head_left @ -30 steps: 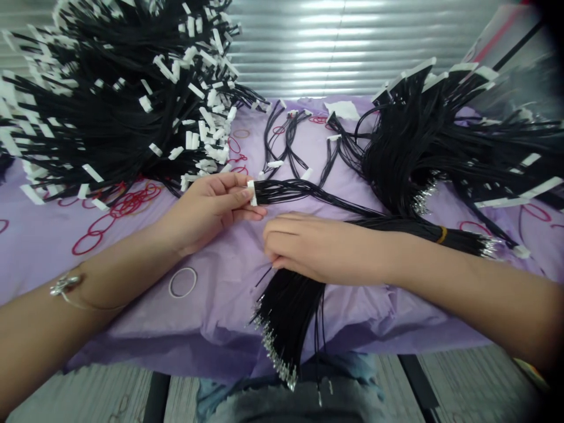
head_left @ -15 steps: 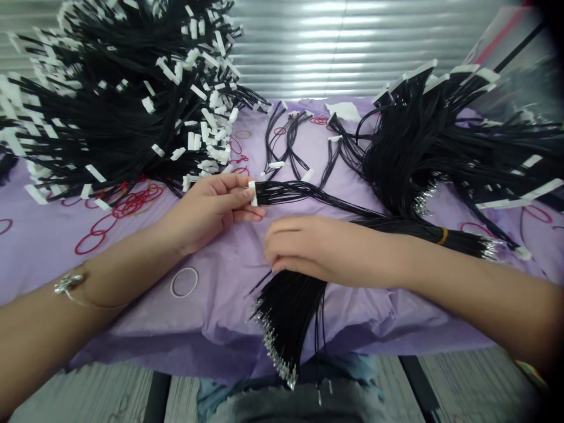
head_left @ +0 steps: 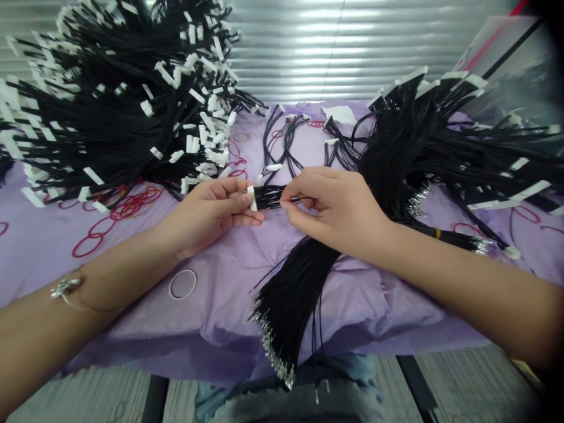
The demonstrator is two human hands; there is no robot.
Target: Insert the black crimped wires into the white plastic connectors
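A ribbed silver metal shutter (head_left: 299, 53) stands behind the lilac-covered table (head_left: 132, 329), above grey plank flooring (head_left: 476, 388).

a purple cloth (head_left: 132, 329) covers the table, with loose red rubber bands (head_left: 132, 201) at left and one white rubber band (head_left: 183, 284) near the middle. heaps of black wires (head_left: 110, 117) with white connectors lie far left, and another heap (head_left: 423, 147) lies right. a ribbed metal panel (head_left: 335, 59) stands beyond, and clear plastic (head_left: 506, 53) sits far right.

Bare hands (head_left: 207, 205), thin silver bracelet (head_left: 66, 286)
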